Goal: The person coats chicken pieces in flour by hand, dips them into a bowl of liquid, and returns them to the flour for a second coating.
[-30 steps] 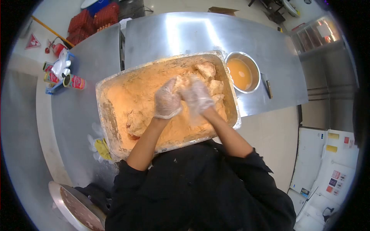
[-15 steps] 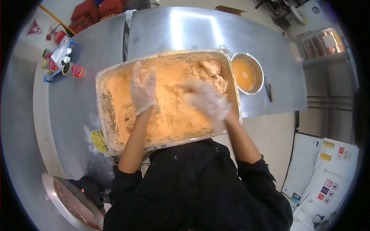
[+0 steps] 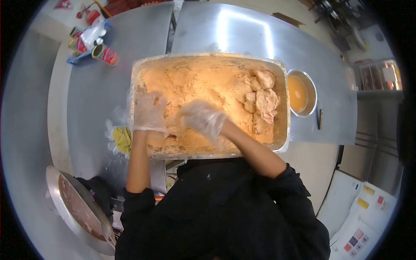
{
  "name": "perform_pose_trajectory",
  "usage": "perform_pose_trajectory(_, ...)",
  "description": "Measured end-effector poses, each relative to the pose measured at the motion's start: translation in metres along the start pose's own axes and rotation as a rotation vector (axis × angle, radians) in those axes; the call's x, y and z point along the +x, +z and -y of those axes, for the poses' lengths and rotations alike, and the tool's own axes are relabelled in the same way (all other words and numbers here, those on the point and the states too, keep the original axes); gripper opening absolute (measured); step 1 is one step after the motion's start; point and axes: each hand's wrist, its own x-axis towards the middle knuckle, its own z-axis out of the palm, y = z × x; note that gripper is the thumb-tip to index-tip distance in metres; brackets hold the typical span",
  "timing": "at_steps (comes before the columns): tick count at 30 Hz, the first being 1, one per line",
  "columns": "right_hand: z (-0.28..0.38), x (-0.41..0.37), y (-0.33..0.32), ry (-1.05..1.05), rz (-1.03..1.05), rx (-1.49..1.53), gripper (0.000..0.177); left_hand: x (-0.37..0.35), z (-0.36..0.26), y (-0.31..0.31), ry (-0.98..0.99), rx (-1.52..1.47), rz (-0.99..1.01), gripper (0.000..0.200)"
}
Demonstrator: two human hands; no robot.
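Observation:
A wide metal tray [image 3: 283,130] holds orange-tinted flour [image 3: 195,80], with several coated meat pieces [image 3: 265,102] heaped at its right side. My left hand [image 3: 150,113], in a clear plastic glove, is down in the flour at the tray's left side, its fingertips blurred and dusted. Close beside it, my gloved right hand [image 3: 201,118] is over the flour left of the tray's middle, fingers pointing left and smeared by motion. A dark reddish bit of meat shows between the hands near the tray's front. Whatever the fingers touch is hidden.
Right of the tray stand a metal bowl [image 3: 302,93] of yellow-orange liquid and a small dark tool [image 3: 320,119]. A yellow cloth [image 3: 122,139] lies to the left. Cans [image 3: 105,54] sit at the back left. A large pan [image 3: 82,210] is at the lower left.
My right hand has moved left, away from the coated pieces, towards my left hand. My left hand has come down nearer the tray's front left. The whole view has shifted.

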Motion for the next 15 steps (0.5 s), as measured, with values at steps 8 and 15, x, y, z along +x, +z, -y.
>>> perform_pose_trajectory(8, -0.014, 0.029, 0.031, 0.493, 0.012, -0.626, 0.037, 0.024, 0.024, 0.048, 0.186, 0.151, 0.195, 0.050)
perform_pose_trajectory(15, -0.031, 0.028, 0.028, 0.241, -0.224, -0.690, 0.020, 0.028, 0.027, 0.040, 0.021, -0.336, 0.422, 0.036)
